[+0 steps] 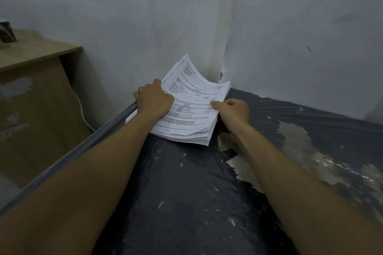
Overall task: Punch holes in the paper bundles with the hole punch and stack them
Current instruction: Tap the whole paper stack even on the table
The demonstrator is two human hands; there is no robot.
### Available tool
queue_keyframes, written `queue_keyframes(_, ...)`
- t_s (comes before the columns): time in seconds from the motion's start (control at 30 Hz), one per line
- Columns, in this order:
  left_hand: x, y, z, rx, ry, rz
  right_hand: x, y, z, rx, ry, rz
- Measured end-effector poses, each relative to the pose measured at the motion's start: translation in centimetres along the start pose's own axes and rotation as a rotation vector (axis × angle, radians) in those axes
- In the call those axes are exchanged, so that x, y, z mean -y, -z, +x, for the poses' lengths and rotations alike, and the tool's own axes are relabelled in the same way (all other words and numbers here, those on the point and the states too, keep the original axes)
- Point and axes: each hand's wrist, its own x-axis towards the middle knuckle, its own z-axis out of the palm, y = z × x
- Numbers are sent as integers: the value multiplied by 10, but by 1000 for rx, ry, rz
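While both of your arms reach to the far corner of the dark, paint-flecked plastic-covered table (186, 192), the thick stack of white printed paper sheets (192, 109) lies there against the grey walls, its far top pages curling upward. Your left hand (154, 97) rests on the stack's left side with fingers curled over that edge, and your right hand (232, 111) pinches the right edge of the upper sheets between thumb and curled fingers. To do this well, separate a modest bundle, square its edges between both hands, and lift it level so loose pages do not slide. No hole punch shows in this view, so judging how far the work stands is difficult. A light wooden desk (37, 51) stands to the left beyond the table's grey metal rail (62, 161), with a pale cable (83, 109) running down beside it; the wall corner leaves little room behind the stack.
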Motion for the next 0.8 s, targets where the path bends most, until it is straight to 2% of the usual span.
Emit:
queue_keyframes(0.2,-5,-7,-10,-119,-114,196,-7,0,-12,-31,176,9)
queue_keyframes(0.5,-4,-12,-11,-175,-97,261,-8,1,-12,-12,177,96)
queue_keyframes(0.63,-5,-8,-12,-169,-103,174,-8,-1,-13,-35,187,104)
queue_keyframes(0.8,-5,7,-12,-185,-15,-116,-6,0,-18,-58,248,127)
